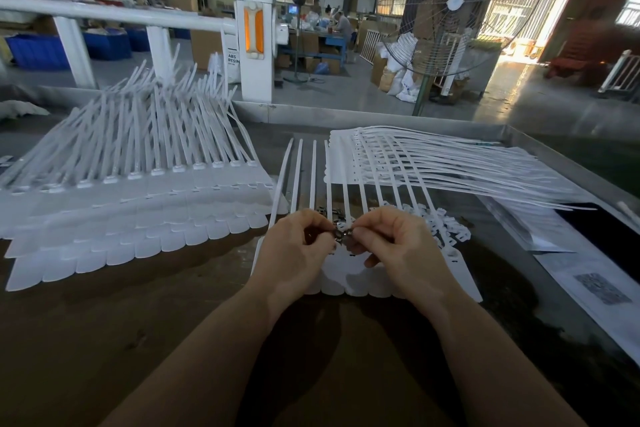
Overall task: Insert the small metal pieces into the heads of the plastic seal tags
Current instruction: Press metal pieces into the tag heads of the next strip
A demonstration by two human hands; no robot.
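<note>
i've got the dark worktable (173, 315) filling the view, a big stack of seal tag sheets (138, 204) fanned on the left. the working sheet of seal tags (349, 274) lies under both hands. left hand (294, 253) and right hand (394, 246) curl together, both pinching small metal pieces (341, 234) right at a tag head.
</note>
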